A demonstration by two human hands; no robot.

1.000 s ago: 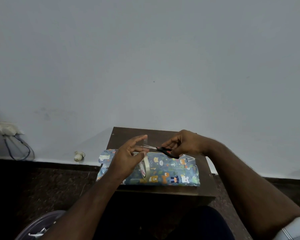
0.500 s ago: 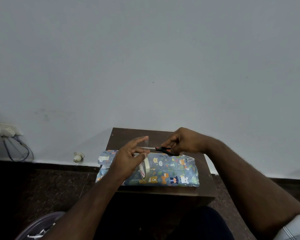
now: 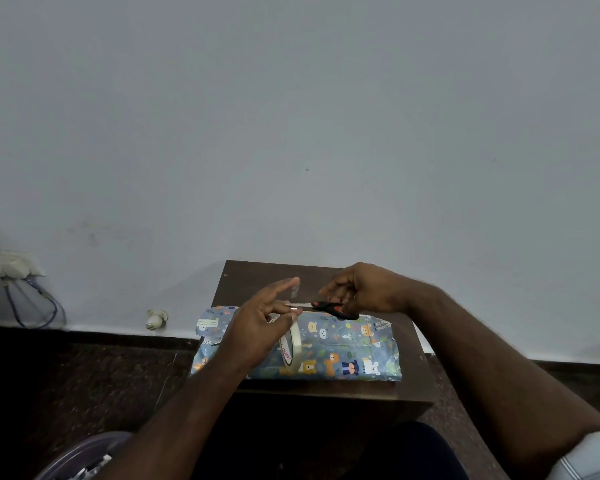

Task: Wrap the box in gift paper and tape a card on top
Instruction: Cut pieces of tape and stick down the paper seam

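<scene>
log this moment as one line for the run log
step: cutting tape | left hand: holds tape roll | right hand: grips scissors | wrapped box: on table | card: not visible

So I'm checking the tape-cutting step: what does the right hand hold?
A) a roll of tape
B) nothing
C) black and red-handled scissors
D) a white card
C: the right hand grips the black and red-handled scissors, blades pointing at the clear tape strip by the left hand, which holds the white tape roll above the wrapped box.
</scene>
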